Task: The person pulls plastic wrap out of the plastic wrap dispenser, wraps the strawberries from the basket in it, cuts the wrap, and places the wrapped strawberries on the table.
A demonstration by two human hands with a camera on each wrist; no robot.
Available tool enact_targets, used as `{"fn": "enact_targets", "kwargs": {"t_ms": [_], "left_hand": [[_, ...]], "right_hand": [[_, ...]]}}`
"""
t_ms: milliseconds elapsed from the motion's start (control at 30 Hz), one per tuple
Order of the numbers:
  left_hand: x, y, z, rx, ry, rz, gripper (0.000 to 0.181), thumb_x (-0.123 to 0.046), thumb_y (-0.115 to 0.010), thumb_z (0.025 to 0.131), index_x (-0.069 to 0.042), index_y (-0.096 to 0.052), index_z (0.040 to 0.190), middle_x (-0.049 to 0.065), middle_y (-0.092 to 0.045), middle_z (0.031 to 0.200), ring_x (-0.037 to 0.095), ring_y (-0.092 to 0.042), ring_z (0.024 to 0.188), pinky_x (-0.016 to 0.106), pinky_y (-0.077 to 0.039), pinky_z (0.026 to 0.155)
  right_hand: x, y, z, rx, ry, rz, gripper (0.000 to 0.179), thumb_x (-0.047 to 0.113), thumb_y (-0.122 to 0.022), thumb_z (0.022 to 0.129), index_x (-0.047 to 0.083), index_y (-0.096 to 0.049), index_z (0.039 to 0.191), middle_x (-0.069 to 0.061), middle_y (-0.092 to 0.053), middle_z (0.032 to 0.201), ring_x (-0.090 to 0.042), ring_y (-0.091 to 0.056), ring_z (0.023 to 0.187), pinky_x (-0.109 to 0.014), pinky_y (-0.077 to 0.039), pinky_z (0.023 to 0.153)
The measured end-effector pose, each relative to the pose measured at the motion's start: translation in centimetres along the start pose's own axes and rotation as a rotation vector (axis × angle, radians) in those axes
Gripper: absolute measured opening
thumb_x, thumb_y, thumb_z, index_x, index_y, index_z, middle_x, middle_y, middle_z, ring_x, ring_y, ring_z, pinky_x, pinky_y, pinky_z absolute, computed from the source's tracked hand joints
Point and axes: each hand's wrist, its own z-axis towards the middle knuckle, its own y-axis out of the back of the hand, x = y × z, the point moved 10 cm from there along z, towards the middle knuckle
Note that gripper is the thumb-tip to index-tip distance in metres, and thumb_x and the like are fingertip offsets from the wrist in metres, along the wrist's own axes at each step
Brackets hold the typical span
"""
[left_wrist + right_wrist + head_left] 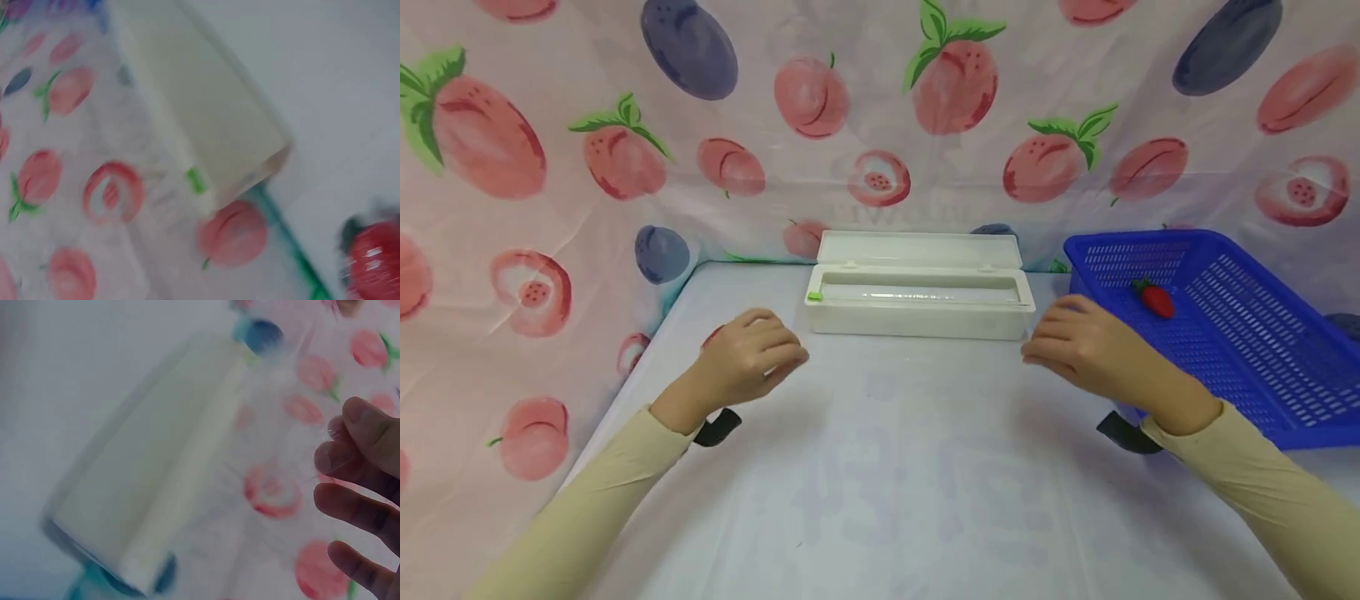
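Observation:
My right hand (1084,346) pinches clear cling film between thumb and forefinger; in the right wrist view, shiny creases of film (337,464) show at the fingertips (332,456), while the other fingers spread apart. Across from it, my left hand (747,354) has thumb and fingers brought together in a matching pinch, at the other side of the barely visible sheet. Beyond both hands stands a white cling film dispenser (917,321), lid (917,248) raised, a roll (925,293) inside and a green slider (815,297) at its left end.
A blue plastic basket (1292,437) stands at the right with a red strawberry (1156,300) in it. Partly hidden behind the left hand is a shiny red thing with dark green (375,259). A fruit-patterned curtain (880,100) hangs behind the white tabletop (880,500).

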Motion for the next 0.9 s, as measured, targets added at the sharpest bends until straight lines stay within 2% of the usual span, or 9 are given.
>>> {"fn": "enact_targets", "kwargs": {"t_ms": [67,167,200,267,367,500,567,767,900], "left_hand": [[-1.3,-2.0,-1.2,0.135,-0.020,-0.050,0.004,-0.010,-0.073,0.078,-0.009,-0.069,0.079,0.001,-0.068,0.073,0.017,-0.062,0.070,0.037,-0.051,0.076],[-2.5,-5.3,-2.8,0.325,-0.024,-0.085,0.015,-0.009,-0.079,0.070,-0.013,-0.069,0.081,-0.001,-0.068,0.077,0.015,-0.062,0.075,0.036,-0.051,0.080],[-2.7,-6.3,-3.3,0.373,-0.021,-0.087,0.015,-0.010,-0.079,0.070,-0.014,-0.069,0.081,-0.002,-0.068,0.077,0.015,-0.062,0.075,0.035,-0.051,0.081],[-2.8,-8.0,-4.0,0.440,-0.016,-0.081,0.012,-0.009,-0.077,0.072,-0.015,-0.068,0.079,-0.002,-0.066,0.076,0.015,-0.060,0.075,0.034,-0.050,0.081],[-2.9,-9.9,-4.8,0.514,-0.024,-0.059,0.011,-0.008,-0.073,0.076,-0.016,-0.065,0.074,-0.004,-0.062,0.072,0.014,-0.056,0.071,0.033,-0.049,0.080],[-2.9,-11.7,-5.4,0.615,-0.016,-0.073,0.012,-0.011,-0.070,0.079,-0.018,-0.063,0.072,-0.006,-0.060,0.069,0.013,-0.056,0.069,0.033,-0.047,0.079],[-2.7,-12.2,-5.4,0.658,0.031,-0.106,0.012,-0.015,-0.069,0.080,-0.019,-0.063,0.070,-0.006,-0.059,0.067,0.014,-0.058,0.068,0.034,-0.048,0.077],[-0.9,-13.3,-5.2,0.740,0.252,-0.197,0.016,-0.019,-0.066,0.084,-0.017,-0.061,0.069,-0.006,-0.057,0.061,0.012,-0.055,0.063,0.034,-0.046,0.073],[-0.4,-14.4,-5.2,0.782,0.288,-0.188,0.012,-0.016,-0.067,0.083,-0.017,-0.060,0.074,-0.007,-0.055,0.065,0.009,-0.051,0.063,0.031,-0.043,0.069]], "right_hand": [[1.6,-2.0,-1.0,0.062,0.049,0.011,0.039,0.030,-0.043,0.099,0.011,-0.070,0.078,0.001,-0.066,0.070,-0.015,-0.059,0.068,-0.039,-0.048,0.074],[3.3,-5.6,-2.6,0.162,0.110,-0.024,0.009,0.016,-0.066,0.084,0.013,-0.066,0.076,0.003,-0.062,0.069,-0.013,-0.057,0.068,-0.036,-0.049,0.073],[3.6,-6.7,-3.0,0.191,0.123,-0.047,0.007,0.011,-0.071,0.077,0.013,-0.065,0.074,0.003,-0.060,0.068,-0.013,-0.056,0.067,-0.035,-0.049,0.073],[4.0,-8.7,-3.9,0.239,0.147,-0.090,0.018,0.004,-0.074,0.065,0.013,-0.060,0.071,0.003,-0.056,0.066,-0.013,-0.053,0.067,-0.034,-0.048,0.072],[4.2,-11.1,-4.8,0.302,0.163,-0.135,0.025,-0.002,-0.073,0.063,0.013,-0.055,0.069,0.004,-0.052,0.065,-0.013,-0.050,0.065,-0.033,-0.047,0.073],[4.2,-12.6,-5.3,0.383,0.152,-0.153,0.026,-0.002,-0.075,0.063,0.014,-0.057,0.070,0.004,-0.054,0.064,-0.012,-0.051,0.063,-0.033,-0.047,0.071],[4.0,-12.8,-5.3,0.415,0.122,-0.145,0.024,-0.001,-0.075,0.064,0.014,-0.060,0.073,0.003,-0.057,0.062,-0.013,-0.053,0.060,-0.033,-0.047,0.070],[2.3,-13.0,-4.9,0.452,-0.041,-0.099,0.019,0.007,-0.075,0.070,0.015,-0.062,0.083,0.004,-0.061,0.060,-0.013,-0.052,0.054,-0.029,-0.040,0.061],[1.1,-13.7,-5.0,0.455,-0.123,-0.045,0.016,0.014,-0.077,0.071,0.015,-0.064,0.081,0.004,-0.060,0.066,-0.015,-0.054,0.062,-0.030,-0.039,0.061]]}}
